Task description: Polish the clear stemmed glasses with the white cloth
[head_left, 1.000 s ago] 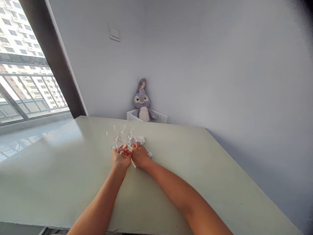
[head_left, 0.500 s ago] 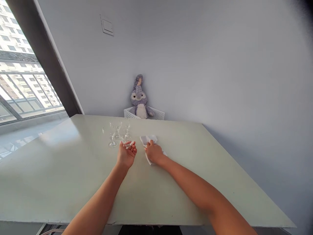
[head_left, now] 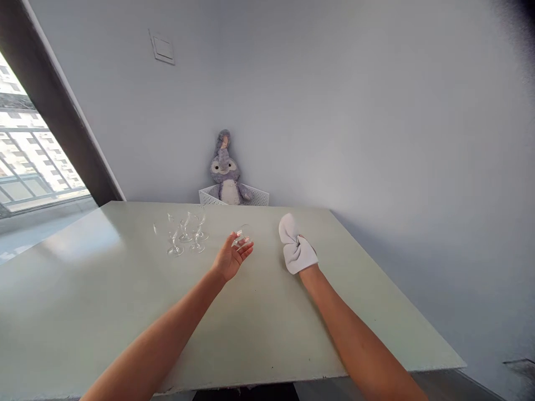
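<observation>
My left hand [head_left: 230,257] is closed around a clear stemmed glass [head_left: 243,238], raised over the middle of the table. Fingers and glass overlap, and the see-through edges are faint. To the left of it, several more clear stemmed glasses [head_left: 175,250] stand upright in a close group. On the other side, my right hand [head_left: 301,240] grips a white cloth [head_left: 300,257] that drapes over it and hides most of the fingers. Hand and cloth are apart from the glass.
A pale green table [head_left: 234,334] reaches to the walls. Behind its far edge, a purple-grey plush toy [head_left: 228,175] sits in a white perforated basket [head_left: 261,196]. A window [head_left: 37,150] is at the left, and a light switch [head_left: 163,49] is on the wall.
The left hand has taken hold of a glass and carried it away from the group to the right. The right hand has lifted the cloth off the table, also moving right. The view has turned right.
</observation>
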`<action>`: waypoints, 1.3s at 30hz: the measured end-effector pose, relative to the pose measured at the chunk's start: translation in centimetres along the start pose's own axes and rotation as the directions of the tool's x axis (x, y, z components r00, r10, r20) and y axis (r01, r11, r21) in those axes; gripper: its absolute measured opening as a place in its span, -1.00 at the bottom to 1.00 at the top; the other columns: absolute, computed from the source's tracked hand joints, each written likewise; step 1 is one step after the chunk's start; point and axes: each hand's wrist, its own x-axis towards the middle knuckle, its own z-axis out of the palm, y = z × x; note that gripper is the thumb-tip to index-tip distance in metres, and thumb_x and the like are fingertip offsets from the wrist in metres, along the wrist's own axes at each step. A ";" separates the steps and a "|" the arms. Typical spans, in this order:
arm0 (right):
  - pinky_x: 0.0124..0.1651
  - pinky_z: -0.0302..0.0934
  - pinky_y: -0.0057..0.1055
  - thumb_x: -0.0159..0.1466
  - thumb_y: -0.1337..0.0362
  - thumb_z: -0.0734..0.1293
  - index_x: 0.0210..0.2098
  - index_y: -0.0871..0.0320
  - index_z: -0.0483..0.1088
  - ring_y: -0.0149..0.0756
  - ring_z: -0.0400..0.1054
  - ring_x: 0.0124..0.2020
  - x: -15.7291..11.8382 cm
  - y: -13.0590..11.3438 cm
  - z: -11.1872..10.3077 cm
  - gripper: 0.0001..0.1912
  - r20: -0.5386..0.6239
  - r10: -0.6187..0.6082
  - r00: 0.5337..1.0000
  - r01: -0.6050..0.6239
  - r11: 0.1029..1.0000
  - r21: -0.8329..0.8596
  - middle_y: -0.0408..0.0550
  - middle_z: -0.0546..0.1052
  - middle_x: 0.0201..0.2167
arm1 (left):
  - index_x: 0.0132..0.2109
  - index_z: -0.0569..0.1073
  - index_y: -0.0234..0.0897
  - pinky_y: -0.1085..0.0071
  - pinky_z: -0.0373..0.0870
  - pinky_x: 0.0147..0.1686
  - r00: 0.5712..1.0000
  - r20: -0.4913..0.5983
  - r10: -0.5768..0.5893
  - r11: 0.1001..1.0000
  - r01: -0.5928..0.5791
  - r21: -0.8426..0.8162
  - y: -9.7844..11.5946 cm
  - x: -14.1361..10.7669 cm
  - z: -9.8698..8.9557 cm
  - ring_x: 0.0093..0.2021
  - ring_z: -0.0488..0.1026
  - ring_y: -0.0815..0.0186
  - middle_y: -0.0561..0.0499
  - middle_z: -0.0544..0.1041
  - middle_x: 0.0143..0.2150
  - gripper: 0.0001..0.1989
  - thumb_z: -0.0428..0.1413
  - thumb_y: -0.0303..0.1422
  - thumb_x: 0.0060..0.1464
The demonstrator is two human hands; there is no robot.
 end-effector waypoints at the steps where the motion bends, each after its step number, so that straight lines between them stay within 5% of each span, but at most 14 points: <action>1: -0.61 0.12 -0.51 0.18 0.06 0.09 -0.35 0.11 0.31 -0.44 0.16 -0.66 -0.5 -0.6 0.2 -0.69 -0.053 0.020 0.998 -0.020 1.000 0.004 -0.19 0.33 -0.61 | -0.23 0.30 -0.25 0.32 0.38 -0.18 0.999 0.016 0.034 0.999 -0.034 0.021 -0.4 0.2 0.0 -0.24 0.47 0.27 -0.05 0.45 -0.25 -0.72 0.12 -0.19 -0.04; 4: -0.52 0.19 -0.50 0.16 0.03 0.19 -0.28 0.14 0.36 -0.45 0.24 -0.56 -3.1 -2.3 1.7 -0.68 0.002 -0.042 0.999 0.042 0.999 -0.034 -0.11 0.43 -0.41 | -0.21 0.29 -0.22 0.30 0.36 -0.16 0.989 0.037 0.144 0.986 -0.146 0.082 -1.6 0.2 -0.1 -0.23 0.46 0.29 -0.01 0.43 -0.20 -0.72 0.12 -0.20 -0.03; 7: -0.15 0.22 -0.42 0.21 0.08 0.17 -0.14 0.12 0.38 -0.32 0.29 -0.14 -6.0 -3.1 4.0 -0.65 0.278 -0.173 0.945 0.236 0.948 -0.214 -0.02 0.34 0.00 | -0.16 0.28 -0.20 0.30 0.35 -0.16 0.978 0.072 0.197 0.970 -0.205 0.128 -2.3 -0.6 0.2 -0.24 0.45 0.32 0.01 0.42 -0.16 -0.72 0.11 -0.23 -0.02; 9: -0.05 0.17 -0.37 0.24 0.10 0.12 0.03 0.09 0.28 -0.27 0.23 -0.04 -7.2 -3.0 5.1 -0.59 0.420 -0.164 0.892 0.292 0.921 -0.260 0.01 0.27 0.08 | -0.14 0.27 -0.18 0.32 0.35 -0.18 0.977 0.083 0.195 0.968 -0.205 0.141 -2.4 -1.3 0.4 -0.26 0.44 0.36 0.01 0.42 -0.15 -0.71 0.12 -0.25 -0.02; 13: -0.42 0.23 -0.47 0.24 0.10 0.13 0.20 0.06 -0.01 -0.44 0.29 -0.47 -7.5 -2.0 5.5 -0.44 0.539 0.016 0.842 0.148 0.954 -0.260 -0.03 0.41 -0.19 | -0.15 0.29 -0.19 0.37 0.36 -0.24 0.985 0.065 0.161 0.966 -0.171 0.194 -1.8 -2.0 0.4 -0.27 0.43 0.34 0.00 0.45 -0.18 -0.68 0.15 -0.26 -0.06; 17: -0.57 0.12 -0.56 0.18 0.13 0.23 0.08 0.11 0.18 -0.51 0.17 -0.65 -6.9 -0.9 4.8 -0.52 0.600 0.104 0.793 0.022 0.980 -0.200 -0.26 0.31 -0.59 | -0.11 0.30 -0.21 0.40 0.35 -0.27 0.975 0.171 0.143 0.926 -0.193 0.324 -1.5 -1.9 0.0 -0.30 0.42 0.33 0.00 0.45 -0.23 -0.65 0.16 -0.27 -0.08; 24: -0.64 0.15 -0.56 0.09 0.11 0.32 -0.28 0.20 0.33 -0.40 0.36 -0.57 -6.5 0.5 4.9 -0.70 0.580 0.184 0.793 -0.179 0.982 -0.067 -0.17 0.42 -0.53 | -0.05 0.34 -0.23 0.47 0.34 -0.43 0.974 0.225 0.033 0.846 -0.147 0.513 -1.2 -2.2 -0.3 -0.43 0.41 0.34 0.03 0.46 -0.39 -0.56 0.20 -0.34 -0.14; 30: -0.69 0.09 -0.56 0.11 0.04 0.26 -0.45 0.25 0.34 -0.47 0.23 -0.74 -5.6 -0.5 4.0 -0.66 0.635 0.247 0.732 -0.463 0.864 0.197 -0.16 0.39 -0.71 | -0.08 0.43 -0.28 0.40 0.36 -0.23 0.948 0.316 0.026 0.888 -0.167 0.429 0.0 -2.8 0.6 -0.20 0.42 0.23 -0.14 0.44 -0.10 -0.54 0.24 -0.48 -0.23; 33: -0.59 0.18 -0.51 0.12 0.01 0.26 -0.48 0.27 0.36 -0.39 0.32 -0.65 -6.1 -0.9 4.1 -0.61 0.618 0.220 0.755 -0.330 0.942 0.068 -0.09 0.45 -0.65 | -0.07 0.44 -0.28 0.40 0.36 -0.28 0.959 0.281 0.029 0.837 -0.177 0.518 0.0 -2.5 0.2 -0.32 0.43 0.27 -0.06 0.50 -0.29 -0.53 0.25 -0.44 -0.23; 37: -0.38 0.26 -0.41 0.01 0.08 0.38 -0.49 0.19 0.42 -0.35 0.37 -0.50 -7.3 -1.0 4.9 -0.73 0.562 0.082 0.823 0.008 0.988 -0.156 -0.13 0.47 -0.54 | -0.17 0.48 -0.30 0.46 0.33 -0.47 0.971 0.200 0.130 0.745 -0.228 0.626 -0.7 -1.8 -0.7 -0.48 0.38 0.32 -0.01 0.49 -0.45 -0.69 0.13 -0.23 -0.07; 39: -0.36 0.27 -0.39 -0.01 0.09 0.39 -0.46 0.16 0.43 -0.34 0.37 -0.47 -7.3 -0.9 5.1 -0.75 0.534 0.058 0.844 0.027 0.988 -0.150 -0.14 0.47 -0.50 | -0.18 0.48 -0.30 0.45 0.33 -0.47 0.971 0.188 0.148 0.763 -0.233 0.603 -1.1 -1.9 -0.8 -0.48 0.38 0.33 -0.02 0.48 -0.42 -0.69 0.09 -0.21 -0.04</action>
